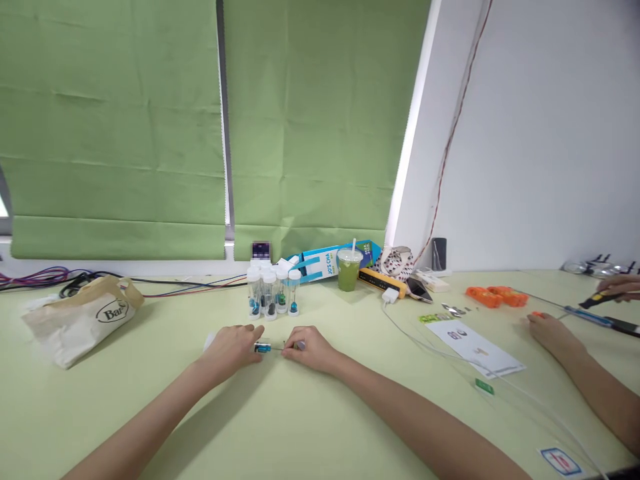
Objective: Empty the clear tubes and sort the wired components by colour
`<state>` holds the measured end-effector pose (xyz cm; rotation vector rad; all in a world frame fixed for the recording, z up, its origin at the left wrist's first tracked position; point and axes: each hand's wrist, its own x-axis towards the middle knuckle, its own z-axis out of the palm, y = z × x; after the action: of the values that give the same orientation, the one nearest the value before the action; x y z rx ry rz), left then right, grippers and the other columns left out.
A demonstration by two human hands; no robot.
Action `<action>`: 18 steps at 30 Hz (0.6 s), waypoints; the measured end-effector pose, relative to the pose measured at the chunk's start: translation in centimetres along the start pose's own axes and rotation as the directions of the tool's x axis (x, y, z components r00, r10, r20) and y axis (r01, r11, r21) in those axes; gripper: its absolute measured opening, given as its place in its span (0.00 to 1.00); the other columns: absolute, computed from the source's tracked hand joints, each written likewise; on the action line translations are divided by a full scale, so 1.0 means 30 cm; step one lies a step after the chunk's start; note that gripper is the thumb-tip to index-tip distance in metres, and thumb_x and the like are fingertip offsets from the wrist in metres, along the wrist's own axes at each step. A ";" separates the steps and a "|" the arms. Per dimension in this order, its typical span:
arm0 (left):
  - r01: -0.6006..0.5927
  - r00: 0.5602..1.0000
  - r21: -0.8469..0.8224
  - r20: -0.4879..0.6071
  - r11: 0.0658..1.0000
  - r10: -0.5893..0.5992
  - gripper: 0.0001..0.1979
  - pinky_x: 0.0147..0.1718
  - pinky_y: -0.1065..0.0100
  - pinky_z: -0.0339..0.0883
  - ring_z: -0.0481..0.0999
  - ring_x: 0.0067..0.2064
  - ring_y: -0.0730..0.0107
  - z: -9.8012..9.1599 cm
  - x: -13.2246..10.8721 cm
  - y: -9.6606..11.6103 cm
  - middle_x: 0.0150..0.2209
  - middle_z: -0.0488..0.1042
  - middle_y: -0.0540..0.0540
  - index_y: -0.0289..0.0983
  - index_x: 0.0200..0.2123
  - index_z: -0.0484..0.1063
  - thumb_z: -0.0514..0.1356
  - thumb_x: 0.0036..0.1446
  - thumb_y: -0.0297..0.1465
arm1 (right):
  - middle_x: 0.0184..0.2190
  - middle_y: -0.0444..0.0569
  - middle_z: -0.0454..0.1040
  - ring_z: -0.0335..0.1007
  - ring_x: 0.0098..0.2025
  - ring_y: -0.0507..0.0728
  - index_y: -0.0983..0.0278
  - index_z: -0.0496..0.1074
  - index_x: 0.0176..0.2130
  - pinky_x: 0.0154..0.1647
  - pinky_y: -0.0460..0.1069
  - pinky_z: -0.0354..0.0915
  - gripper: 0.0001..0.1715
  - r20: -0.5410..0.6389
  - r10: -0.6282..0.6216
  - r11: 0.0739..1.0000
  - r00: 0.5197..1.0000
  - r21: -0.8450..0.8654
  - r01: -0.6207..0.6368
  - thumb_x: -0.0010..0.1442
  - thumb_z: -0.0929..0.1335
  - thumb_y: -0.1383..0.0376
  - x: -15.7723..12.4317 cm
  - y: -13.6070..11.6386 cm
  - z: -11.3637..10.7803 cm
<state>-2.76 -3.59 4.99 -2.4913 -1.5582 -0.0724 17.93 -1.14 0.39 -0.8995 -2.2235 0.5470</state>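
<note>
My left hand [231,347] rests on the pale green table [300,427], its fingers closed on a small clear vial [263,347] with a blue piece inside, lying on its side. My right hand [306,349] pinches a thin tool or part I cannot make out, its tip pointing at the vial's open end. The two hands are a few centimetres apart. Just behind them stands a cluster of several upright clear vials with white caps [273,291], holding blue and dark bits.
A cloth bag [83,319] lies at the left, with cables along the wall. A green drink cup [349,269], a blue box, a phone and a white charger cable sit behind right. Another person's hands [553,330] work at the right beside orange parts and papers.
</note>
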 end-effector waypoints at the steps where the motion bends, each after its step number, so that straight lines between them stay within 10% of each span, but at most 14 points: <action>1: -0.001 1.000 0.010 -0.016 1.000 0.001 0.07 0.29 0.66 0.60 0.72 0.32 0.60 -0.003 0.001 -0.003 0.31 0.72 0.46 0.40 0.32 0.65 0.55 0.48 0.33 | 0.27 0.46 0.70 0.65 0.28 0.50 0.64 0.75 0.28 0.31 0.45 0.60 0.10 -0.007 0.009 1.000 1.000 -0.012 -0.009 0.50 0.67 0.61 0.000 0.003 0.001; 8: -0.083 0.951 0.208 -0.276 0.975 0.140 0.15 0.54 0.51 0.39 0.68 0.40 0.59 -0.010 -0.008 -0.009 0.31 0.72 0.45 0.41 0.29 0.68 0.52 0.43 0.16 | 0.27 0.46 0.69 0.64 0.28 0.50 0.63 0.76 0.28 0.31 0.45 0.60 0.07 -0.041 0.048 0.997 0.998 -0.065 -0.051 0.48 0.69 0.63 0.001 0.007 0.008; 18: -0.106 0.928 0.182 -0.335 0.978 0.163 0.21 0.56 0.49 0.29 0.65 0.45 0.58 -0.023 -0.019 0.002 0.34 0.73 0.43 0.39 0.32 0.70 0.48 0.41 0.13 | 0.27 0.45 0.67 0.64 0.28 0.50 0.64 0.75 0.26 0.30 0.44 0.59 0.05 -0.045 0.058 0.996 0.997 -0.069 -0.061 0.45 0.70 0.65 0.006 0.014 -0.005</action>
<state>-2.92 -4.24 5.58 -2.2969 -1.1967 -0.3348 18.13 -0.72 0.34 -1.0072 -2.1949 0.4751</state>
